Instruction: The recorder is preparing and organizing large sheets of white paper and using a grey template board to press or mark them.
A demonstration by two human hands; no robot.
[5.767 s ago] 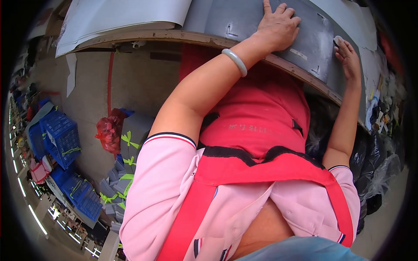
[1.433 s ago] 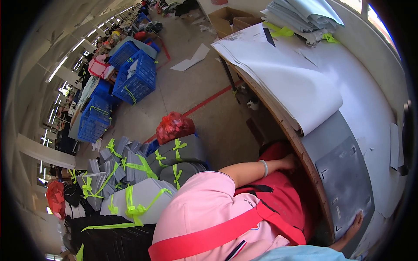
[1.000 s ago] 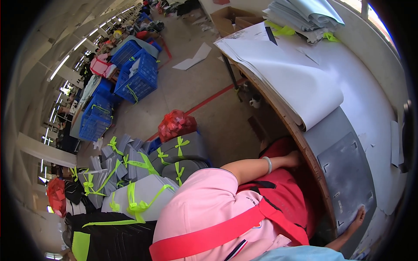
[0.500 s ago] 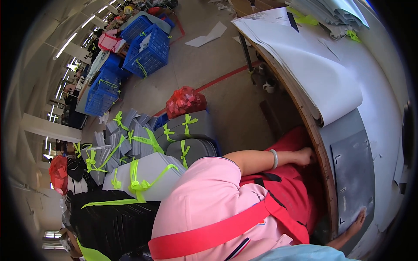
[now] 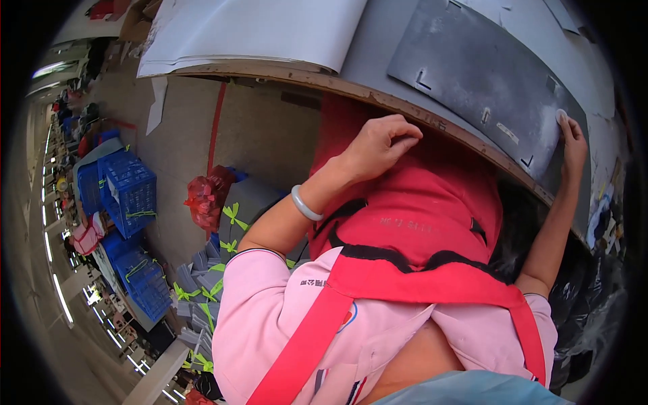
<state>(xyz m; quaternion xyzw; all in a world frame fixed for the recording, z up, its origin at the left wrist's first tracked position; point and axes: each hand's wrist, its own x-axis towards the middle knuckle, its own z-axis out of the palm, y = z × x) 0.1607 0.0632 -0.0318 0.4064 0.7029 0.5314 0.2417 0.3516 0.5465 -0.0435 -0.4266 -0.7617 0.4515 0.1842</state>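
Note:
My left hand (image 5: 382,147), a pale bangle (image 5: 307,203) on its wrist, hovers over my red apron (image 5: 432,223) just short of the table's edge. Its fingers curl in against the thumb; whether anything is between them is hidden. At the right end of a dark grey slotted template (image 5: 466,71), my right hand (image 5: 574,140) pinches a small round white piece of chalk (image 5: 561,115). The chalk touches or nearly touches the template. White smears mark the template's surface, which lies on a grey sheet (image 5: 358,64) on the table.
Large white sheets (image 5: 270,34) cover the table's left part. The wooden table edge (image 5: 405,108) runs before me. Tied grey bundles (image 5: 202,283), a red bag (image 5: 208,199) and blue crates (image 5: 128,189) stand on the floor at left. Black plastic bags (image 5: 580,290) lie at right.
The view has swung toward the table. My left hand has lifted from beside the table edge. The right hand, earlier at the template's end, now shows the white chalk in its fingers.

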